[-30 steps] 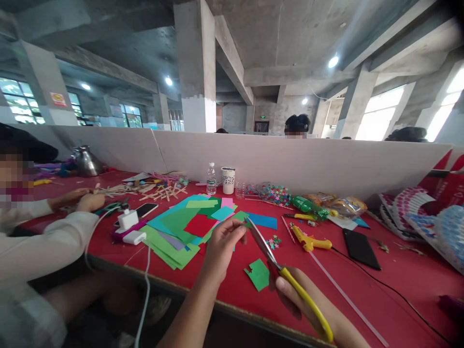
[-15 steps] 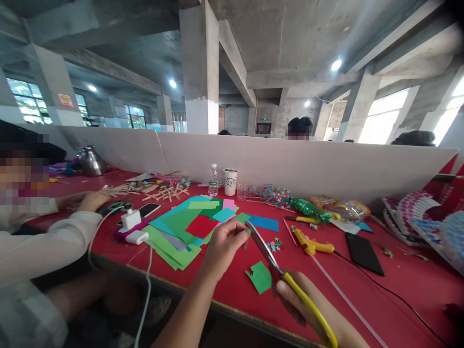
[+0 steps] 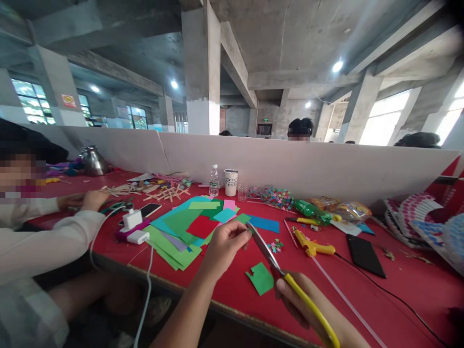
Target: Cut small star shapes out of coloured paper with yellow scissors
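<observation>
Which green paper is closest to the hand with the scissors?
The small notched green scrap lying alone, just beside the right hand holding the yellow scissors. The other green sheets are stacked in the pile farther left.

From where I stand I count one pair of yellow-handled scissors [image 3: 290, 285], one yellow glue gun [image 3: 311, 246], one water bottle [image 3: 214, 180], one paper cup [image 3: 230, 181], one small clear glass [image 3: 241, 192] and one metal kettle [image 3: 92, 162]. Phones make two: a black phone [image 3: 365, 255] and a second phone [image 3: 148, 210] beside two white chargers [image 3: 131, 219]. One green offcut [image 3: 261, 279] lies loose. The coloured paper pile [image 3: 181, 227] overlaps too much to count.
</observation>
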`<action>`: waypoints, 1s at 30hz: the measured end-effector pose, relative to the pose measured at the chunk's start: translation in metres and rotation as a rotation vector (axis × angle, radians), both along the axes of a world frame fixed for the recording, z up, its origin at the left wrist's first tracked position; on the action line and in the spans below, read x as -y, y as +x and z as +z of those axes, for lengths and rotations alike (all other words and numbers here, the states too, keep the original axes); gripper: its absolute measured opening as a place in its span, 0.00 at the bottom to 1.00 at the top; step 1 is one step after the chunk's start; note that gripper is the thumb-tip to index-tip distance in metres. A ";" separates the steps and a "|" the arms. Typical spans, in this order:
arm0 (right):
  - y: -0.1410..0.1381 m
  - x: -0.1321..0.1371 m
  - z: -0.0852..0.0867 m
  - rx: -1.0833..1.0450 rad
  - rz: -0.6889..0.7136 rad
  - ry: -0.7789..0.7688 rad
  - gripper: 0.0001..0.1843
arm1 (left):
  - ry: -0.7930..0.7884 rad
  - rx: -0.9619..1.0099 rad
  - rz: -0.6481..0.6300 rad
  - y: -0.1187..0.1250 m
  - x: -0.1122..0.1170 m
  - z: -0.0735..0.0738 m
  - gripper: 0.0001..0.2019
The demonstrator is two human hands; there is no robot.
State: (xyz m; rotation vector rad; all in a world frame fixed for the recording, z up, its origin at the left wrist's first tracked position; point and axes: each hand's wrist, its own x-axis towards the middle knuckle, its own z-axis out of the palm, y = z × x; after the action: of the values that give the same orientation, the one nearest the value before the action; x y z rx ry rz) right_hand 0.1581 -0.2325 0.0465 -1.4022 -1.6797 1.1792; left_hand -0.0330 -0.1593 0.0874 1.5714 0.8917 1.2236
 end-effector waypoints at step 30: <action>0.001 -0.008 -0.002 -0.061 0.011 -0.097 0.30 | -0.004 -0.084 0.010 -0.005 0.000 0.003 0.08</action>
State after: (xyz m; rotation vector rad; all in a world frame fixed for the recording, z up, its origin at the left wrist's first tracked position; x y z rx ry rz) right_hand 0.1588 -0.2249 0.0443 -1.4017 -1.6095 1.3124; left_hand -0.0383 -0.1589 0.0900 1.6266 0.9564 1.1692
